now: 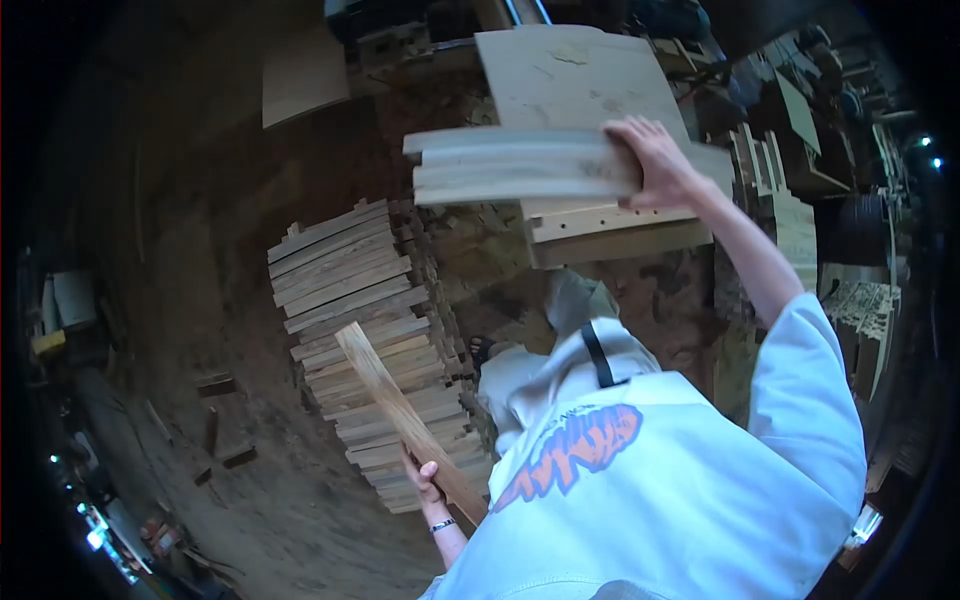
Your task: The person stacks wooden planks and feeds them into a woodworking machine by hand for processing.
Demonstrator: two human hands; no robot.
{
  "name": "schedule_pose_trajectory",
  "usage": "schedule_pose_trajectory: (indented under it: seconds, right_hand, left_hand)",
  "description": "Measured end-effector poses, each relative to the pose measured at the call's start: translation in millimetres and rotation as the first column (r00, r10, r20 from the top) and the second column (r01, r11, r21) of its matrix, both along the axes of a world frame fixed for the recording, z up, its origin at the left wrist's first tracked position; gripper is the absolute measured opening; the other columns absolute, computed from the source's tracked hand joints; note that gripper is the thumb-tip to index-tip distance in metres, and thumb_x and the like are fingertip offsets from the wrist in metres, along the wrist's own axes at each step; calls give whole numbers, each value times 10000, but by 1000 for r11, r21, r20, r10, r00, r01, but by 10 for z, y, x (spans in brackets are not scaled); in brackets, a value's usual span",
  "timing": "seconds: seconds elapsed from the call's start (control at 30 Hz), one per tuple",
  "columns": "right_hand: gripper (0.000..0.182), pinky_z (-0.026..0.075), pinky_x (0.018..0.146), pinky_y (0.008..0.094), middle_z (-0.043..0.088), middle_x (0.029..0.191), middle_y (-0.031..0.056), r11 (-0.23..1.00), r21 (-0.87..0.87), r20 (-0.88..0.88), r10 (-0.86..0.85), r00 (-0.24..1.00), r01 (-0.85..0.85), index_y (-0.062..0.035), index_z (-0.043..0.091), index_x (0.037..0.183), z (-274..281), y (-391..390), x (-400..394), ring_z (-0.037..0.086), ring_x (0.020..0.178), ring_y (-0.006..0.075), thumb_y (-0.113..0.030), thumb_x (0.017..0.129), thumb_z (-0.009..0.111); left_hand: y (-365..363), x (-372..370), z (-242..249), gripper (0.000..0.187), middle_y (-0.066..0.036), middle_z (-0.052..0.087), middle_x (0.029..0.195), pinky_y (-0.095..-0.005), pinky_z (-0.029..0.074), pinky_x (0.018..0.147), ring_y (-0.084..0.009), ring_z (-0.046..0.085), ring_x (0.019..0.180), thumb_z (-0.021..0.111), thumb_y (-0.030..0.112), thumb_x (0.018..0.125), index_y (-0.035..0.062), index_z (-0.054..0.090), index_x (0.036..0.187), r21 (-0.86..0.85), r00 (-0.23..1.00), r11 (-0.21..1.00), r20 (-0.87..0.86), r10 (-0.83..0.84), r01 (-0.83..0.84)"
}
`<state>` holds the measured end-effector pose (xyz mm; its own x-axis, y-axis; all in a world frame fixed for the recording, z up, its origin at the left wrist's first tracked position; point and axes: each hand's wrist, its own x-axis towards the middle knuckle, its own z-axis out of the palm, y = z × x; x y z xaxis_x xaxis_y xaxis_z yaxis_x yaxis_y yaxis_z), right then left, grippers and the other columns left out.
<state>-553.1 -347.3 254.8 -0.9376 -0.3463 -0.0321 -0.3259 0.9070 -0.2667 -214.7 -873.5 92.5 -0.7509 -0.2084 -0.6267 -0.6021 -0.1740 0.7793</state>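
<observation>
Above a long stack of wood strips (340, 265), the left hand (425, 478) grips a brown strip (385, 390).
It slants over the stack; whether they touch, I cannot tell. The right hand (650, 165) clasps one end of the pale boards (520, 168), fingers at one edge, thumb at the other, over a bench (620, 243), their other ends jutting past its side.
</observation>
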Motion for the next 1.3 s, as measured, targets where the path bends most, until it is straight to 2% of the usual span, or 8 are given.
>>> schedule_pose_trajectory:
  seconds: [0.37, 0.63, 0.83, 0.97, 1.1, 1.2, 1.23, 1.3]
  right_hand:
    - [957, 354, 985, 412, 519, 1173, 122, 991, -92, 107, 108, 988, -99, -62, 423, 1279, -1248, 1529, -372, 481, 1108, 290, -466, 512, 829]
    - [801, 333, 1019, 444, 514, 1166, 141, 965, -262, 13, -17, 1000, 20, -46, 464, 1273, -1379, 1280, 201, 463, 1137, 307, -581, 718, 680]
    - [430, 462, 844, 387, 593, 1021, 118, 790, -557, -84, -361, 929, 257, -59, 631, 1045, -1040, 1415, 824, 562, 965, 300, -245, 692, 791]
    - [314, 480, 781, 345, 619, 961, 104, 427, -513, -45, -880, 474, 745, -25, 657, 997, -1108, 1993, 1138, 596, 907, 245, -210, 767, 764]
    - [419, 456, 801, 279, 639, 886, 45, 142, -373, 577, -738, 349, 917, 19, 654, 1047, -1550, 2436, 1074, 572, 908, 122, -374, 902, 646]
    - [404, 416, 720, 222, 624, 836, -17, 247, -380, 681, -577, 450, 891, 1, 664, 984, -1652, 2554, 1136, 489, 781, 44, -394, 937, 593]
    - [404, 410, 707, 218, 615, 810, -22, 249, -388, 688, -562, 459, 887, -3, 662, 963, -1540, 2529, 1072, 483, 762, 41, -399, 940, 588]
    - [406, 412, 708, 222, 610, 802, -24, 367, -346, 681, -535, 500, 864, 0, 659, 965, -1530, 2607, 1056, 482, 764, 39, -397, 949, 574]
  left_hand:
    - [2091, -2431, 1507, 1328, -160, 360, 1391, -434, 316, 1072, -310, 375, 1290, 819, 633, 458, 28, 205, 1468, -361, 848, 849, -224, -481, 386]
    - [3991, -4428, 1405, 1188, -271, 376, 1348, -519, 263, 1076, -427, 333, 1297, 759, 442, 395, 86, 296, 1430, -890, 279, 136, -11, -960, 435]
    - [5177, -5095, 564, 1187, -291, 384, 1333, -562, 299, 1011, -442, 345, 1272, 791, 423, 437, 167, 252, 1462, -948, -10, -208, 212, -977, 241]
    - [5350, -5071, 379, 1211, -291, 347, 1373, -583, 306, 996, -419, 313, 1308, 812, 426, 453, 184, 212, 1477, -857, -161, -363, 326, -932, 365]
    - [4934, -5035, 438, 775, -241, 489, 1308, -445, 410, 997, -338, 472, 1226, 754, 391, 718, 109, 443, 1370, -838, -10, 22, -32, -999, 545]
    - [3861, -4726, 656, 235, -130, 681, 1043, -344, 524, 843, -252, 656, 958, 677, 210, 836, 46, 708, 1000, -804, 467, 546, -399, -789, 236]
    - [3493, -4524, 565, 141, -102, 710, 937, -301, 536, 795, -209, 682, 870, 665, 139, 849, 27, 725, 910, -843, 551, 533, -410, -727, 75]
    - [2791, -3996, 274, 171, -99, 703, 1010, -287, 533, 804, -161, 665, 919, 670, 128, 867, 1, 716, 971, -659, 791, 638, -106, -603, 398]
